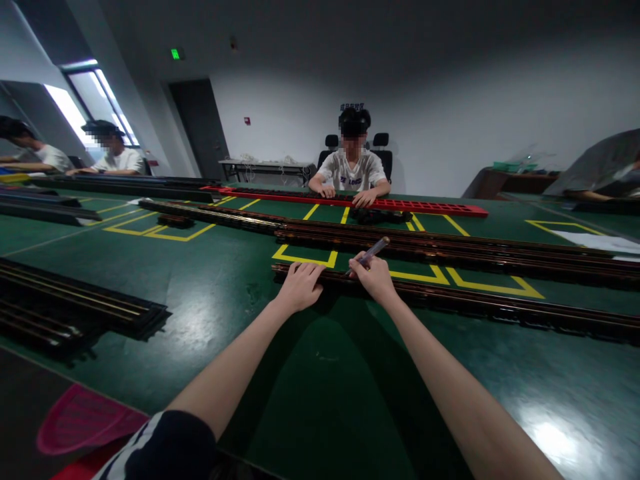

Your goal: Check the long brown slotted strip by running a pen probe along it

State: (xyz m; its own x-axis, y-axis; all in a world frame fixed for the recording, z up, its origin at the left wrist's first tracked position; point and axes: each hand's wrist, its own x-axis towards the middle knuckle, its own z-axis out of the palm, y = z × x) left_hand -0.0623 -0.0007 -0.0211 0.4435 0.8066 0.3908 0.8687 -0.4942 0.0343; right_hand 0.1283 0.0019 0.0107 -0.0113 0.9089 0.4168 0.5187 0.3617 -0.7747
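A long dark moulded strip (pixel 475 303) lies across the green table in front of me. My left hand (pixel 300 285) rests on the strip's left end with its fingers curled over the edge. My right hand (pixel 374 277) sits just to the right on the same strip and pinches a purple pen (pixel 373 251), whose tip points down at the strip and whose cap end slants up to the right.
More dark strips (pixel 450 250) lie beyond the near one. A stack of strips (pixel 65 313) sits at left. A person across the table has both hands on a red strip (pixel 425 207). Other people sit at far left and far right. Yellow floor-style lines (pixel 305 257) mark the table.
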